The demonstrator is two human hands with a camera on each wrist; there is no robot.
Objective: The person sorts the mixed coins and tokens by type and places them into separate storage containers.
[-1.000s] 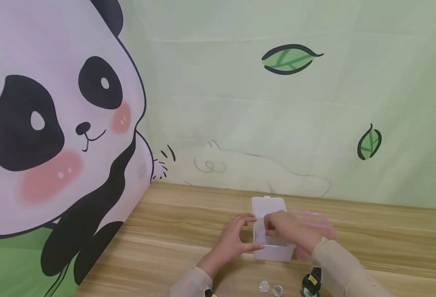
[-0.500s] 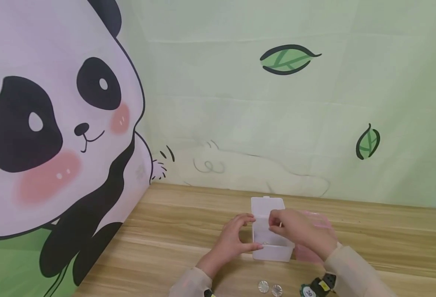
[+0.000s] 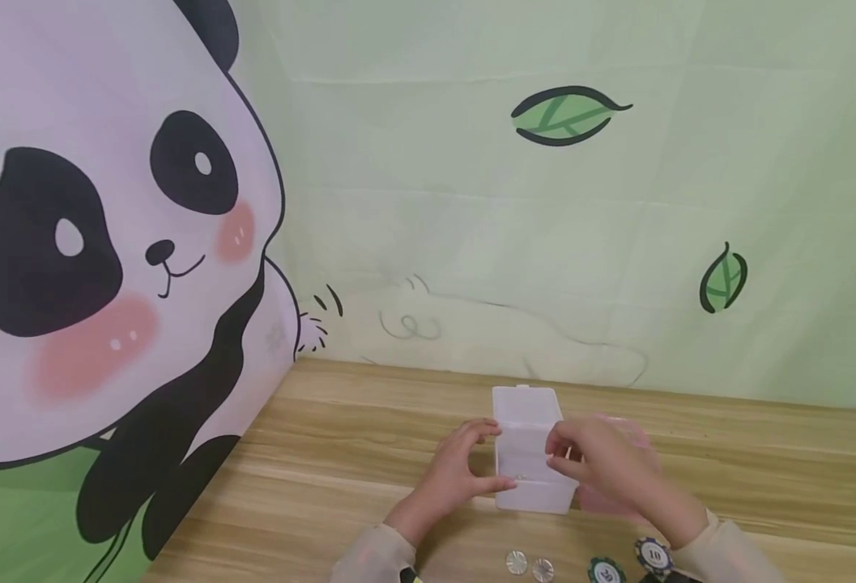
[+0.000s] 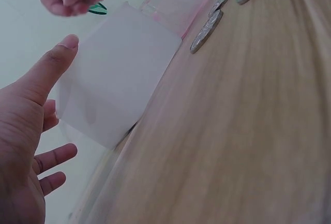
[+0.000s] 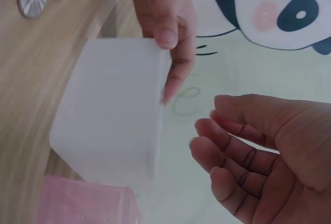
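Observation:
A white plastic box [image 3: 533,495] stands on the wooden table with its lid [image 3: 525,405] tipped back. My left hand [image 3: 457,470] steadies the box at its left end, thumb on the near rim and fingers at the far side. Something small and shiny [image 3: 521,477] shows inside, too little to name. Above the box's right side is my right hand [image 3: 602,461], fingers loosely bent. In the right wrist view no object shows between the right hand's thumb and fingers [image 5: 220,151].
Right of the box lies a pink see-through container [image 3: 606,498]. Two silver coin-like discs [image 3: 517,563] lie near the front edge. A green poker chip [image 3: 606,571] and a dark blue one marked 10 [image 3: 653,555] are farther right. A panda-printed cloth [image 3: 435,202] hangs behind.
My right hand has come up out of the box and shifted right, uncovering the box's inside and the dark blue chip. The left hand has stayed on the box.

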